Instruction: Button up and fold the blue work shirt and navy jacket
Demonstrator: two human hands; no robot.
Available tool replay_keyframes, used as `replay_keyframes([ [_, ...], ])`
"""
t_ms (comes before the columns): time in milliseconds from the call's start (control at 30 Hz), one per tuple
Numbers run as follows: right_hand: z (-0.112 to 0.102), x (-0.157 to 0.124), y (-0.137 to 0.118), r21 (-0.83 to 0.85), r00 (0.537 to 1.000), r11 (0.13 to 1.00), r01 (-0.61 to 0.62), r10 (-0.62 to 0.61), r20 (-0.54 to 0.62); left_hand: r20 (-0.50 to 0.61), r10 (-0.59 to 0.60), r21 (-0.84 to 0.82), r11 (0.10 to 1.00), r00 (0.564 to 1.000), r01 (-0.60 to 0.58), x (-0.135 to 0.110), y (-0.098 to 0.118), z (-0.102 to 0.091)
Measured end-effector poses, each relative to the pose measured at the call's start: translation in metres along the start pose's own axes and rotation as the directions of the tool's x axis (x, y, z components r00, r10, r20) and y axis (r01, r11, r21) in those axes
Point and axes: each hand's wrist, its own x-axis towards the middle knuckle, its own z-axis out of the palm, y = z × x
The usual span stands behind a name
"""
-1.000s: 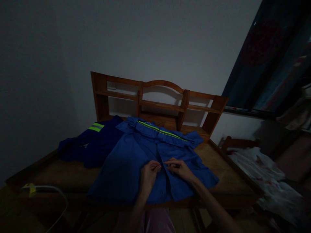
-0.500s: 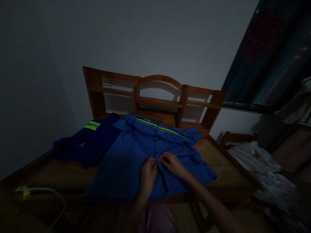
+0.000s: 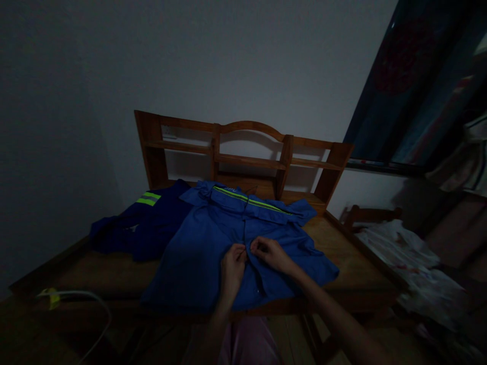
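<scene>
A bright blue work shirt [image 3: 198, 253] with a yellow-green reflective stripe across the chest lies spread flat on a wooden desk [image 3: 353, 263]. My left hand [image 3: 233, 265] pinches the left edge of its front opening, fingers closed on the cloth. Just to the right, my right hand [image 3: 268, 252] pinches the other edge; the fingertips of both hands nearly touch over the shirt's middle seam. A darker blue garment [image 3: 144, 228] with a reflective band lies partly under the shirt at the left.
A wooden shelf unit [image 3: 243, 157] stands along the desk's back edge against the wall. A white cable [image 3: 81, 296] with a yellow tag lies at the front left. White patterned cloth [image 3: 395, 253] lies heaped on a chair at the right.
Both hands have moved slightly up the shirt's front seam and come closer together, still pinching the fabric. The view shifted a little.
</scene>
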Motion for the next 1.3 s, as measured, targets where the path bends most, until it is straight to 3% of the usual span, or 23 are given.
replay_keyframes([
  [200,0.008,0.0,0.004,0.031,0.996,0.999,0.013,-0.01,-0.092,0.037,0.05,-0.003,0.999,0.998,-0.05,-0.003,0.002,-0.001],
  [333,0.007,0.004,0.013,0.127,0.995,0.989,-0.07,0.078,-0.059,0.036,0.066,-0.025,0.998,0.997,-0.065,-0.004,0.004,-0.001],
  [467,0.003,0.005,0.015,0.118,0.996,0.991,-0.065,0.072,-0.054,0.047,0.062,-0.101,0.993,0.997,-0.057,-0.005,0.006,0.0],
  [633,0.008,0.007,0.009,-0.002,0.98,1.0,-0.004,0.004,-0.198,0.034,-0.126,-0.41,0.903,0.991,0.129,-0.002,0.008,-0.002],
  [767,0.013,0.01,0.004,-0.054,0.968,0.998,0.035,-0.047,-0.246,0.126,-0.25,-0.563,0.779,0.96,0.276,0.0,0.012,-0.009],
  [1000,0.013,0.006,-0.001,-0.057,0.971,0.997,0.057,-0.069,-0.227,0.164,-0.23,-0.548,0.787,0.959,0.283,0.001,0.011,-0.013],
  [1300,0.018,-0.003,-0.001,-0.044,0.962,0.995,0.095,-0.103,-0.251,0.02,-0.289,-0.517,0.817,0.957,0.258,0.002,0.007,-0.006],
])
